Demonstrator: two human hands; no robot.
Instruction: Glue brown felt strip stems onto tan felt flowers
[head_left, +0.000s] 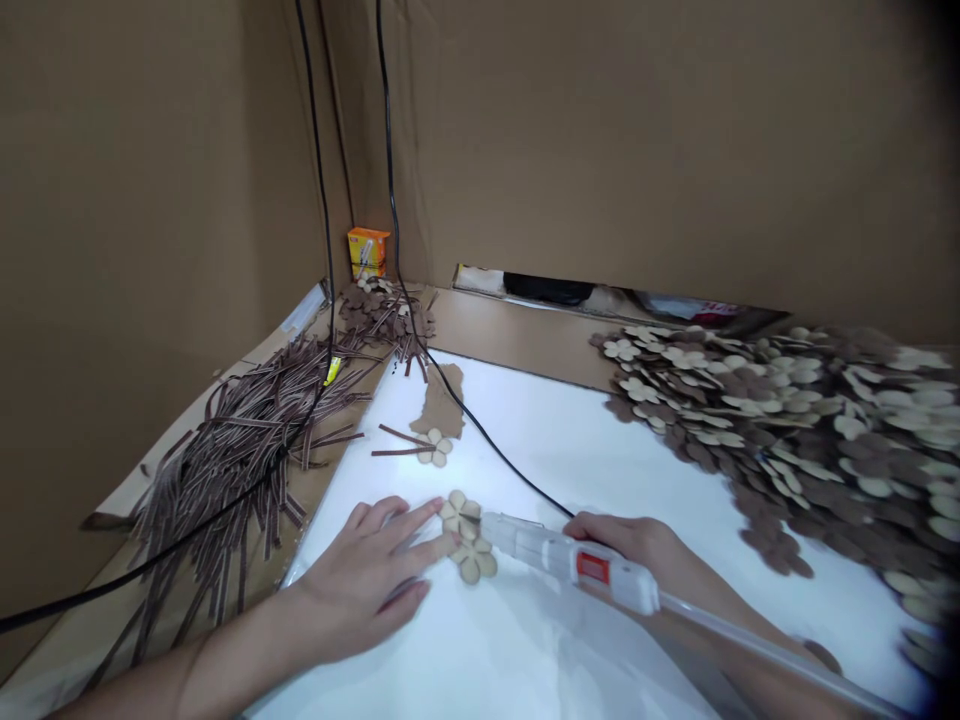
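Note:
My right hand is wrapped round a white hot glue gun with a red label; a clear glue stick trails from its rear. Its nozzle points left at two beige flower cutouts lying edge to edge on the white board: an upper flower and a lower flower. With fingers spread, my left hand rests two fingertips on the left edges of these flowers. Beyond them lies another beige flower with two brown strips against it, near a torn piece of brown cardboard.
A heap of brown strips lies on the left. Many brown and beige flower cutouts are piled on the right. An orange box stands in the back corner. A black cable crosses the white board. Cardboard walls enclose the back and left.

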